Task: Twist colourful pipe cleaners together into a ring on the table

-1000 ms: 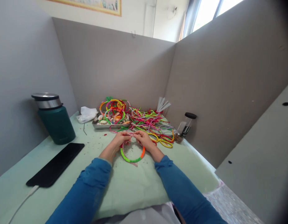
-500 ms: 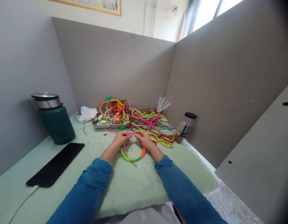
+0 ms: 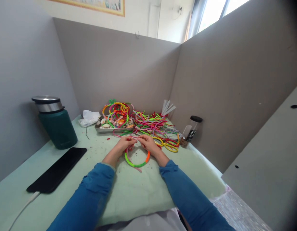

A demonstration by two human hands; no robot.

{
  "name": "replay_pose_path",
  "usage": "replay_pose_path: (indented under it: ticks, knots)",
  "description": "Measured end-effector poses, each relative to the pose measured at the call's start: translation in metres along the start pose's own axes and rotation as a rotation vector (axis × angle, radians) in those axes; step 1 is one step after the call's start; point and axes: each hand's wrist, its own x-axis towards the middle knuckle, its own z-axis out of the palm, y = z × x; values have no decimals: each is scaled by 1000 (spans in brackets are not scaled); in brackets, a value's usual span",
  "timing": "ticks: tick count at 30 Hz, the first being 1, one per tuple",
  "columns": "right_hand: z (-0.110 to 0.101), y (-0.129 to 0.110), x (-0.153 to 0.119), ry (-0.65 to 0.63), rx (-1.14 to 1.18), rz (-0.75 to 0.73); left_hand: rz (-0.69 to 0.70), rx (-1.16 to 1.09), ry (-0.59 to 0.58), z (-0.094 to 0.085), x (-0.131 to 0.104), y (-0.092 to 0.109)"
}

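Note:
My left hand (image 3: 123, 145) and my right hand (image 3: 148, 144) meet at the top of a hoop (image 3: 136, 162) wrapped in green and orange fuzzy wire. Both pinch a pale pink wire at the hoop's upper edge, fingertips almost touching. The hoop lies on the pale green table (image 3: 129, 192), its lower arc showing between my wrists. A loose pink wire end trails inside the ring.
Behind my hands lie a heap of coloured fuzzy wires (image 3: 155, 126) and a metal tray (image 3: 112, 128) holding finished hoops. A dark green flask (image 3: 55, 123) and a black phone (image 3: 58, 168) are at the left. A black-lidded jar (image 3: 193, 128) stands right. Grey partitions enclose the table.
My fingers have shifted slightly on the pink wire at the hoop's top. The hoop and everything else stay where they were.

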Motion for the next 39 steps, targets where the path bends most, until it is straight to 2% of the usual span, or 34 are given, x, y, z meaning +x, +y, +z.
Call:
replay_pose_path:
  ticks: [6,13,22,31,39]
  knots:
    - [-1,0,-1,-14,-3,-1,-57,11,0,1,-2,4]
    - [-1,-1,0,-9,26,-6,-30,60,49,3,-2,3]
    - [-3,1,-1,-33,22,-10,-29,-6,-15,-3,1,-1]
    - [-2,-3,-2,-31,31,0,-115,-299,38,-7,5,-1]
    - [-4,-2,-1,-26,51,-13,-158,-424,-34,-6,0,6]
